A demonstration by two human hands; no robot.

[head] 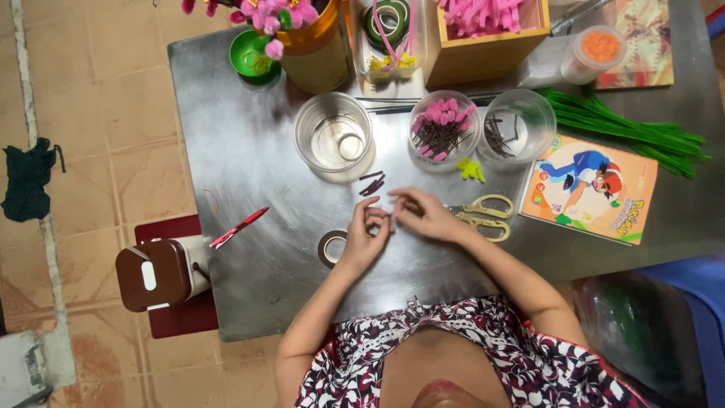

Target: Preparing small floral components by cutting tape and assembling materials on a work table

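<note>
We see both hands meeting just below the middle of the frame, over the grey metal table [249,151]. The left hand [365,234] and the right hand [424,217] have their fingertips pinched together on a thin short stick [392,215], so small that we cannot tell its colour or make-up for certain; it looks dark and slender, running between the two pinches. Just above the hands lies a small pile of dark brown sticks [372,183] of the same kind. A roll of brown tape [329,248] lies touching the left wrist, and gold-handled scissors [483,215] sit just right of the right hand. Higher up, a clear cup of pink-tipped sticks [443,126] stands beside an empty clear cup [334,136].
</note>
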